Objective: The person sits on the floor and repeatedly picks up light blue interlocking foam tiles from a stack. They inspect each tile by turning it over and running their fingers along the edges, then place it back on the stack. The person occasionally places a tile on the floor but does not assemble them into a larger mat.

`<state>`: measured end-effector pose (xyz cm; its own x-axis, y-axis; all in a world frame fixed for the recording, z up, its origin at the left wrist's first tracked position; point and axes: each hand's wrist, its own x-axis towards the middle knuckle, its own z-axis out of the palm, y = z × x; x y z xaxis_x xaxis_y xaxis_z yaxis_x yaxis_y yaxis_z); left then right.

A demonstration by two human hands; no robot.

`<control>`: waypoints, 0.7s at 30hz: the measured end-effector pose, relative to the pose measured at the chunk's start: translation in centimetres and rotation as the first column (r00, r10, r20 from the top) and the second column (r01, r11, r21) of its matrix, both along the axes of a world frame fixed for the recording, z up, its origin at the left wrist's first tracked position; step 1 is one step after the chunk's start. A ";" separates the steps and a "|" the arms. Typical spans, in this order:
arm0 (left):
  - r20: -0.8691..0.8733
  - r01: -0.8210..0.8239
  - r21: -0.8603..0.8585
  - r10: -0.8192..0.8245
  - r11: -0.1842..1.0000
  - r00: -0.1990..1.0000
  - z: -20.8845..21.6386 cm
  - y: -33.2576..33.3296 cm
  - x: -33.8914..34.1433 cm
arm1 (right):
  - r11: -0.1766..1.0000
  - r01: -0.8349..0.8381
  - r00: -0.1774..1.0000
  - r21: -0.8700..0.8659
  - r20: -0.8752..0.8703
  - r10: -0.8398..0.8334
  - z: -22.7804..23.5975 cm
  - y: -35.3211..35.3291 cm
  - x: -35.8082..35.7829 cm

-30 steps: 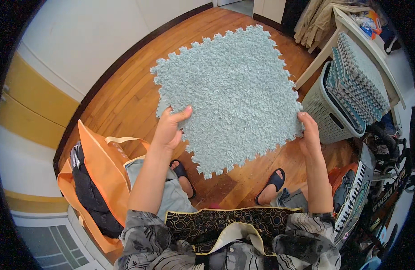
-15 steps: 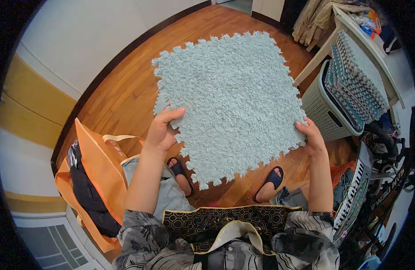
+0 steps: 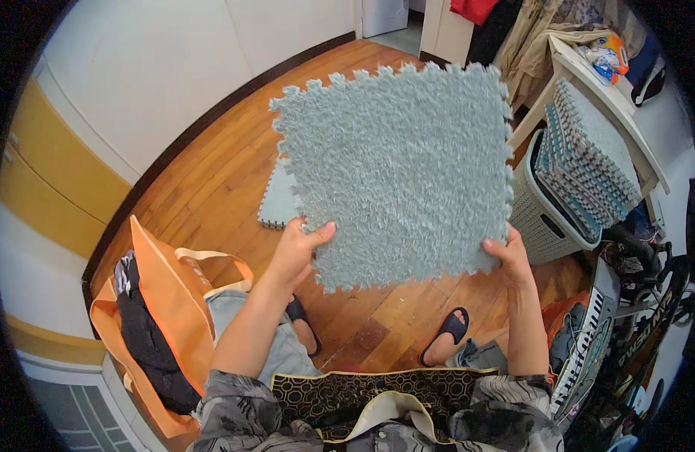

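Note:
Between both hands I hold up a square pale blue-green foam mat tile (image 3: 407, 173) with a shaggy surface and notched puzzle edges. My left hand (image 3: 296, 252) grips its lower left edge, thumb on the shaggy face. On the lower right corner, my right hand (image 3: 511, 255) pinches it the same way; the fingers behind the tile are hidden. Partly covered by the held tile, a stack of similar mat tiles (image 3: 278, 202) lies on the wooden floor (image 3: 212, 162).
At right, a grey laundry basket (image 3: 551, 215) holds several upright tiles (image 3: 588, 158), beside a white table (image 3: 626, 94). An orange bag (image 3: 170, 301) with dark clothing stands at left. A keyboard (image 3: 585, 343) leans at the lower right. Sandalled feet (image 3: 447, 335) are below the tile.
The held tile has turned slightly and tilted more upright, its near edge rising. My left hand has shifted right and lower in view. More of the floor stack now shows.

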<state>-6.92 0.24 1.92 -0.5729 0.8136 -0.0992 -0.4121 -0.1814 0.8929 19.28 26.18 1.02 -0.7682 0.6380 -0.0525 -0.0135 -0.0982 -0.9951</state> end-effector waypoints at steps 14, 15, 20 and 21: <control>0.048 0.260 -0.186 -0.255 0.948 0.966 -1.0 -0.5 1.2 | 0.878 0.464 0.886 0.117 -0.061 -0.460 2.2 0.2 -0.4; 0.055 0.250 -0.187 -0.244 0.950 0.968 -1.0 -0.3 1.5 | 0.807 0.556 0.831 0.198 -0.123 -0.542 2.1 0.1 -0.6; 0.072 0.283 -0.254 -0.274 0.925 0.959 0.5 -0.4 2.5 | 0.019 0.452 0.757 0.892 -0.372 -0.537 4.6 -2.6 -1.3; 0.064 0.297 -0.258 -0.290 0.919 0.955 0.3 -0.2 2.6 | -0.044 0.381 0.785 0.924 -0.348 -0.513 4.7 -3.0 -1.3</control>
<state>-4.34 0.02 2.22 -0.3072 0.8881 -0.3420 -0.4330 0.1896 0.8812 17.94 23.21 5.70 -0.3345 0.4106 0.8482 0.4387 0.8645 -0.2455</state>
